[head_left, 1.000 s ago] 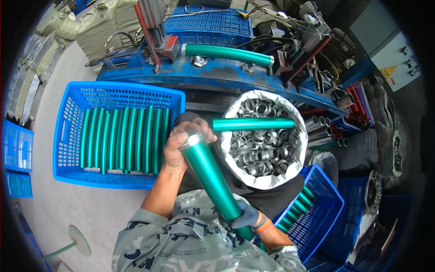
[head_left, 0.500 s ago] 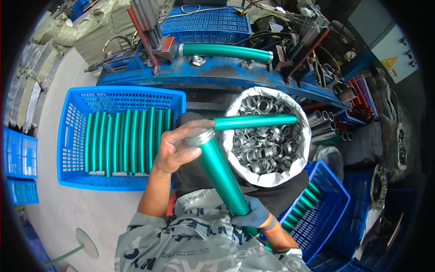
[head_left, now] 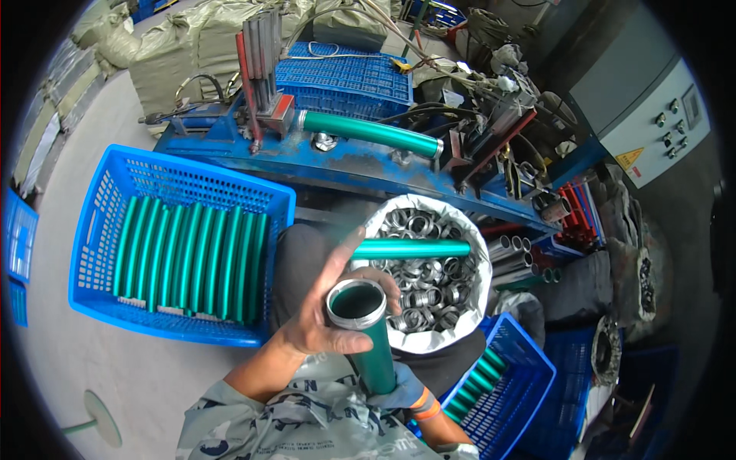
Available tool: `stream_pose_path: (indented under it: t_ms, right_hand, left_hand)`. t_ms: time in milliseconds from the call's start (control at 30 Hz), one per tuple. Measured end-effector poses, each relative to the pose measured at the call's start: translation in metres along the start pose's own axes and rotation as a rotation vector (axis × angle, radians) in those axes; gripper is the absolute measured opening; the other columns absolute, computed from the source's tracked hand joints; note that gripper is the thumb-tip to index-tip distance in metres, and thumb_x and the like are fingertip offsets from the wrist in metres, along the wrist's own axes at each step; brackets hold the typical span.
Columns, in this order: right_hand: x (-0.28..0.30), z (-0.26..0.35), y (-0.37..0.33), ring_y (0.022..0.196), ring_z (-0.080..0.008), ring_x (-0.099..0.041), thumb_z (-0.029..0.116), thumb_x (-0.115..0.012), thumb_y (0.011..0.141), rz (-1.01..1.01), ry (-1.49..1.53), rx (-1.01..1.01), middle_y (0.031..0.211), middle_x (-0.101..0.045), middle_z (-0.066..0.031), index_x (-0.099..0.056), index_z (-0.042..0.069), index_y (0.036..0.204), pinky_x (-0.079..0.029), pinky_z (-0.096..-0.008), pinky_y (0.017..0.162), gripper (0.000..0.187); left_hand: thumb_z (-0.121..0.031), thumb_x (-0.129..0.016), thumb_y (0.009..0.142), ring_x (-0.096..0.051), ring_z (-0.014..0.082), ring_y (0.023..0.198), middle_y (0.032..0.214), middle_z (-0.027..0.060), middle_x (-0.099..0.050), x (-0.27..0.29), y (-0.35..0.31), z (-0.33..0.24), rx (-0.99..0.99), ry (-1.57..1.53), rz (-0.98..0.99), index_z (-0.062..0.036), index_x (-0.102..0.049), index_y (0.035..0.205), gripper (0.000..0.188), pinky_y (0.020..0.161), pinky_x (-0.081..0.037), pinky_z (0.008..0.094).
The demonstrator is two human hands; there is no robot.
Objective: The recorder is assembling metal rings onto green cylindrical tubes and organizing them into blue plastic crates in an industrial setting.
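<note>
A green metallic tube [head_left: 374,360] stands tilted in front of me, with a silver threaded ring on its upper end and its open mouth facing up. My left hand [head_left: 314,318], bare, curls around that upper end: the thumb lies across the near side, other fingertips show behind the ring, and the index finger points up. Lower down, my right hand [head_left: 399,387] in a blue-grey glove grips the tube near its bottom, which is hidden. Just beyond, a second green tube [head_left: 429,248] lies across a white sack [head_left: 479,307] filled with loose silver rings [head_left: 418,295].
On the left, a blue crate [head_left: 184,331] holds a row of green tubes. Another blue crate [head_left: 537,383] with tubes sits at lower right. Across the back runs a blue machine bench [head_left: 345,172] with a green tube [head_left: 368,133] between its clamps. Bare silver pipes [head_left: 510,261] lie right of the sack.
The held tube has swung more upright, its mouth now turned up. My left fingers have gone from over its end to around it. My view has shifted, too.
</note>
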State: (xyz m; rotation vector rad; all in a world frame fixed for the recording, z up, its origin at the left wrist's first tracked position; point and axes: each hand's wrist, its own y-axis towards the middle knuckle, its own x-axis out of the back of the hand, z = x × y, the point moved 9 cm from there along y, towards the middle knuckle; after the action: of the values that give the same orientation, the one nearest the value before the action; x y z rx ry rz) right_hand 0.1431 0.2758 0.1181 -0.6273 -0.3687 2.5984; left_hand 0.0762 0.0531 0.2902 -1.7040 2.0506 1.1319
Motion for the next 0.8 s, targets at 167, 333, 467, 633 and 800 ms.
stream_pose_path:
  t_ms: [167, 333, 467, 633, 800]
  right_hand:
    - [0.005, 0.033, 0.013, 0.104, -0.0148, -0.071, 0.015, -0.092, 0.093, 0.122, 0.072, -0.025, 0.114, -0.075, -0.003, -0.066, 0.001, 0.151, -0.059, -0.0333, 0.093, 0.065]
    - [0.028, 0.064, 0.043, 0.133, -0.0283, -0.073, 0.089, -0.064, 0.098, 0.307, 0.603, -0.072, 0.153, -0.07, -0.0195, -0.05, -0.002, 0.17, -0.06, -0.0428, 0.111, 0.117]
    - [0.086, 0.079, 0.051, 0.158, -0.0362, -0.056, 0.089, -0.057, 0.102, -0.011, 0.837, 0.104, 0.177, -0.05, -0.0253, -0.034, -0.002, 0.179, -0.044, -0.0505, 0.133, 0.121]
    - [0.13, 0.101, 0.035, 0.148, -0.0273, -0.063, 0.048, -0.074, 0.112, -0.075, 0.516, 0.557, 0.166, -0.06, -0.0141, -0.029, 0.002, 0.182, -0.056, -0.0442, 0.119, 0.095]
    - [0.146, 0.126, 0.037, 0.142, -0.0139, -0.061, -0.003, -0.087, 0.096, -0.467, 0.228, 0.565, 0.162, -0.063, -0.008, -0.043, 0.0, 0.177, -0.051, -0.0333, 0.12, 0.092]
  left_hand:
    - [-0.026, -0.091, 0.084, -0.073, 0.0344, 0.128, 0.14, 0.0257, -0.073, 0.028, -0.049, 0.093, 0.434, 0.154, -0.007, 0.0024, -0.044, 0.17, 0.103, 0.115, -0.054, 0.0487]
    - [-0.042, -0.082, 0.103, -0.071, 0.0393, 0.135, 0.139, 0.022, -0.074, 0.09, -0.073, 0.112, 0.39, -0.152, -0.402, -0.0015, -0.066, 0.145, 0.06, 0.117, -0.058, 0.0566]
    - [-0.05, -0.071, 0.114, -0.067, 0.0406, 0.144, 0.15, 0.0209, -0.071, 0.146, -0.081, 0.082, 0.261, -0.297, -0.685, -0.0058, -0.066, 0.149, 0.057, 0.121, -0.057, 0.0581]
    - [-0.052, -0.073, 0.113, -0.068, 0.0399, 0.144, 0.153, 0.0221, -0.071, 0.179, -0.08, 0.086, 0.226, -0.26, -0.747, 0.0001, -0.064, 0.149, 0.063, 0.122, -0.057, 0.0594]
    - [-0.047, -0.076, 0.112, -0.066, 0.0382, 0.145, 0.154, 0.0219, -0.069, 0.181, -0.061, 0.089, 0.173, -0.242, -0.789, 0.0006, -0.062, 0.151, 0.063, 0.124, -0.056, 0.058]
